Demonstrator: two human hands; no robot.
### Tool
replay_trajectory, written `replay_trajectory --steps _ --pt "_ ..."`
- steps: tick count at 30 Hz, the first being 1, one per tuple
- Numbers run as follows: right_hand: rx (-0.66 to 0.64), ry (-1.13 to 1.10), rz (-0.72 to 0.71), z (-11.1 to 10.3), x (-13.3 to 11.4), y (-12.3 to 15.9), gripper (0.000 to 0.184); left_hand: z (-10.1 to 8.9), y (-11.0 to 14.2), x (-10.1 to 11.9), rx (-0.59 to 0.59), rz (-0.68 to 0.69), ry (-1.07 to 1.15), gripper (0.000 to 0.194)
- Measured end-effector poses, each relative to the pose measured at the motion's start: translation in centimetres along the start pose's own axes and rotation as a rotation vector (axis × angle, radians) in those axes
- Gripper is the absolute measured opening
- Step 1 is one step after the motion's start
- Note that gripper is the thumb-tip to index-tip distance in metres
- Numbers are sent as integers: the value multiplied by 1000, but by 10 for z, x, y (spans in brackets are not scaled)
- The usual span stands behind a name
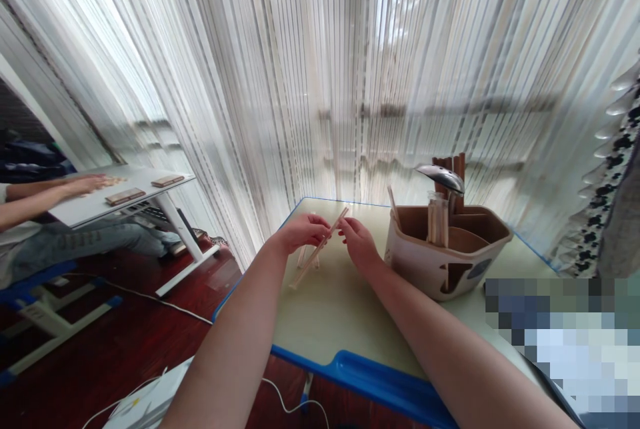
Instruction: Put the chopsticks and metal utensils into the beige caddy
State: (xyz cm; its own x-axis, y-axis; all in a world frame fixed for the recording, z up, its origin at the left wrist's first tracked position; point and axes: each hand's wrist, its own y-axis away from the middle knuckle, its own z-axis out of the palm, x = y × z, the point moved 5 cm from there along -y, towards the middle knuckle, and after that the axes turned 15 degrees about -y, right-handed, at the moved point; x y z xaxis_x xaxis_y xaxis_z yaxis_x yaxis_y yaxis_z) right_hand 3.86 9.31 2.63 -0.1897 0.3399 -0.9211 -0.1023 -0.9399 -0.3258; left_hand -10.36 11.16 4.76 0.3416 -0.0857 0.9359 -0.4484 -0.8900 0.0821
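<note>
A pair of pale wooden chopsticks slants over the table, upper ends pointing away to the right. The fingers of my left hand are closed around them near the middle. At their upper end, the thumb and forefinger of my right hand pinch together against the sticks. More pale sticks show beneath my left hand, partly hidden by it. Just right of my right hand stands a beige and brown utensil holder. In it are a bundle of pale sticks, a metal slotted spoon and dark brown sticks.
The cream tabletop has a blue edge with a molded groove at the front. Sheer curtains hang behind it. At left, another person's hands rest on a white table. A pixelated area covers the lower right.
</note>
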Motion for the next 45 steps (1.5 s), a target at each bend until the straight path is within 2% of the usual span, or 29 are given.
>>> replay_trajectory --steps 9,13,18,21,28,32,35,40,42,45 --pt "17 -85 78 -3 -2 -3 28 5 -1 -2 -87 12 -28 19" --pt "-21 -57 25 -1 -11 -4 27 6 -1 0 -103 45 50 22" --pt "-80 53 -137 3 -37 -2 27 16 0 3 -161 90 281 24" --pt "-106 99 -165 6 -50 0 26 23 0 3 -207 115 394 27" --pt "-163 175 -191 9 -72 4 23 36 3 4 -377 146 387 27" --pt "-164 211 -231 12 -82 8 22 36 3 6 -407 189 383 24" --pt "-175 268 -291 16 -103 13 22 35 3 9 -396 236 425 26" --pt "-173 365 -416 13 -169 25 22 42 4 15 -367 258 440 33" --pt "-187 393 -389 7 -189 27 21 47 6 19 -367 262 405 32" --pt "-241 449 -308 -5 -205 29 22 55 6 24 -333 260 328 29"
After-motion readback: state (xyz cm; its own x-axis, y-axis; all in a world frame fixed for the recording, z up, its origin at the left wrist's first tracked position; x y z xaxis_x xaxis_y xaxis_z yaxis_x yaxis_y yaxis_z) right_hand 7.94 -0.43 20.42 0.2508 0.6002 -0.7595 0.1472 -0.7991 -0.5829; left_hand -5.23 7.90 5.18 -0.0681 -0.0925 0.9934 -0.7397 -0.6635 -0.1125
